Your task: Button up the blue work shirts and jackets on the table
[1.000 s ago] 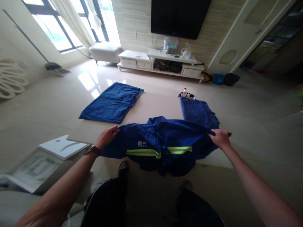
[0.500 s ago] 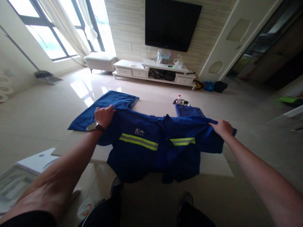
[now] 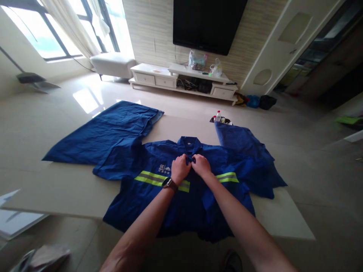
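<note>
A blue short-sleeved work shirt (image 3: 153, 189) with yellow-and-grey reflective strips and a white chest logo lies front up, collar away from me, its hem hanging past the near table edge. Just below the collar, my left hand (image 3: 180, 168), with a watch on its wrist, pinches the front opening. My right hand (image 3: 202, 165) grips the opposite front edge close beside it, the two hands nearly touching. Whether a button is between the fingers I cannot make out. Beyond the left sleeve lies a folded blue garment (image 3: 113, 121); another blue garment (image 3: 241, 138) is partly under the right sleeve.
The pale table (image 3: 292, 219) stretches below the clothes. Behind its far edge stand bottles with red caps (image 3: 218, 116). Across the room are a white TV cabinet (image 3: 167, 81), a television (image 3: 208, 26) and a white bench (image 3: 113, 64). A white box (image 3: 19, 223) sits at lower left.
The shirt has come down flat onto the table. Both hands have left its shoulders and sleeves and come together at the front opening below the collar.
</note>
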`<state>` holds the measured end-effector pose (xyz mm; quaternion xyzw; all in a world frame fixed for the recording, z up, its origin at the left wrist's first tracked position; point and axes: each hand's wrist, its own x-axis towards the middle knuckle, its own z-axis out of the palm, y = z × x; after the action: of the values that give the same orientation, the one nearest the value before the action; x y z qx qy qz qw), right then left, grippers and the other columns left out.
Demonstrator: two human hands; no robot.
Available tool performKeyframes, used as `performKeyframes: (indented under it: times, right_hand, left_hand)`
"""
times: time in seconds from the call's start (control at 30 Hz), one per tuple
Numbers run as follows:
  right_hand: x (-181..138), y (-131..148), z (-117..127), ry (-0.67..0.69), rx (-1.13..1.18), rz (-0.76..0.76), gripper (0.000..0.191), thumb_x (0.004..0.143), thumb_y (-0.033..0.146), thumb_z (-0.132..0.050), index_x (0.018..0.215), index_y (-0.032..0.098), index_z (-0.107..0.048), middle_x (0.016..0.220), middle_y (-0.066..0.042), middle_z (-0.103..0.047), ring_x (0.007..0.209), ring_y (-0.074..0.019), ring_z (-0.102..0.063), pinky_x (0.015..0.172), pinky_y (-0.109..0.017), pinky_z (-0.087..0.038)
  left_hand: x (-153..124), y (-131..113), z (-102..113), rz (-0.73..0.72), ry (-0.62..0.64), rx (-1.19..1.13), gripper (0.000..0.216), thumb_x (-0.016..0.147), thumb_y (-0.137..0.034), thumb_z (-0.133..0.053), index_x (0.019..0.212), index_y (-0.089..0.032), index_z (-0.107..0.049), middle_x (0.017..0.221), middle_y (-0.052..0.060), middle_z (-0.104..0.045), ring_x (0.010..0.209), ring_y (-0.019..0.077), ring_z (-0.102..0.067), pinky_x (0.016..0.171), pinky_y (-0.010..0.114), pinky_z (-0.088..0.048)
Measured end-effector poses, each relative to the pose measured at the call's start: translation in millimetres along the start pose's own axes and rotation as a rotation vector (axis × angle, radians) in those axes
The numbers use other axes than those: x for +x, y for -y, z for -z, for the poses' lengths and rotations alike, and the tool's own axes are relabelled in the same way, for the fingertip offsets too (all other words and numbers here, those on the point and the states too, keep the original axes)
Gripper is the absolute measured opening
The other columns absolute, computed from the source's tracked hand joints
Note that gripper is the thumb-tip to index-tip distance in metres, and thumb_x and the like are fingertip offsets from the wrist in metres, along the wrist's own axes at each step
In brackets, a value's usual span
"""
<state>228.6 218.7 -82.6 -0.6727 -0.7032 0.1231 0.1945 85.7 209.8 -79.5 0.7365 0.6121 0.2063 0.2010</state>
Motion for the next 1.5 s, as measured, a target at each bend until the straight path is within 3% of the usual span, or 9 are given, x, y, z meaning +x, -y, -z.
performKeyframes:
  times: [0.13,0.27,0.6,0.97,1.33,1.5]
  right_hand:
    - [6,-35,-12,0.012,0.485,-0.043,0.016,0.086,0.026,-0.062,0.091,0.019,-0.075,0.092,-0.007,-0.078,0.086,-0.0218,-0.071,0.081,-0.032,-0.052]
    - [7,-49,-18,0.024,0.741,-0.028,0.025,0.081,0.039,-0.066,0.087,0.017,-0.075,0.081,-0.004,-0.076,0.076,-0.0197,-0.067,0.073,-0.030,-0.051]
    - [1,-34,-16,-0.145,0.524,0.016,0.019,0.083,0.036,-0.070,0.083,0.018,-0.076,0.076,-0.005,-0.077,0.069,-0.0206,-0.068,0.067,-0.030,-0.049]
    - [-5,-22,-12,-0.278,0.290,0.146,0.015,0.089,0.028,-0.063,0.082,0.019,-0.072,0.082,-0.008,-0.075,0.073,-0.0208,-0.068,0.077,-0.031,-0.050]
    - [3,-34,-8,-0.348,0.373,0.004,0.018,0.083,0.034,-0.062,0.072,0.020,-0.062,0.068,-0.001,-0.066,0.064,-0.0167,-0.057,0.067,-0.028,-0.043]
    - [-4,-30,-11,-0.358,0.466,0.056,0.038,0.099,0.042,-0.044,0.074,0.020,-0.063,0.066,0.000,-0.061,0.063,-0.0160,-0.055,0.064,-0.028,-0.040]
  left_hand:
    - [14,13,-1,-0.062,-0.038,0.003,0.029,0.090,-0.046,-0.068,0.106,-0.023,-0.065,0.106,0.006,-0.073,0.100,0.0236,-0.067,0.089,0.035,-0.042]
    - [10,15,-7,-0.140,-0.081,0.000,0.018,0.093,-0.036,-0.065,0.105,-0.023,-0.069,0.101,0.005,-0.073,0.100,0.0227,-0.067,0.089,0.035,-0.041]
    - [17,17,-15,-0.202,-0.072,-0.121,0.018,0.091,-0.018,-0.058,0.089,-0.020,-0.076,0.090,0.004,-0.074,0.077,0.0173,-0.065,0.075,0.030,-0.042]
    - [23,26,-17,-0.280,-0.060,-0.277,0.015,0.083,-0.013,-0.060,0.078,-0.018,-0.073,0.076,0.002,-0.068,0.065,0.0139,-0.056,0.064,0.026,-0.038]
    - [10,17,-7,-0.300,-0.082,-0.244,0.018,0.088,-0.017,-0.059,0.094,-0.021,-0.077,0.087,0.003,-0.075,0.077,0.0168,-0.066,0.079,0.030,-0.044]
    - [10,18,-11,-0.170,-0.197,-0.336,0.020,0.094,-0.021,-0.053,0.095,-0.022,-0.073,0.095,0.004,-0.075,0.085,0.0185,-0.067,0.080,0.030,-0.048]
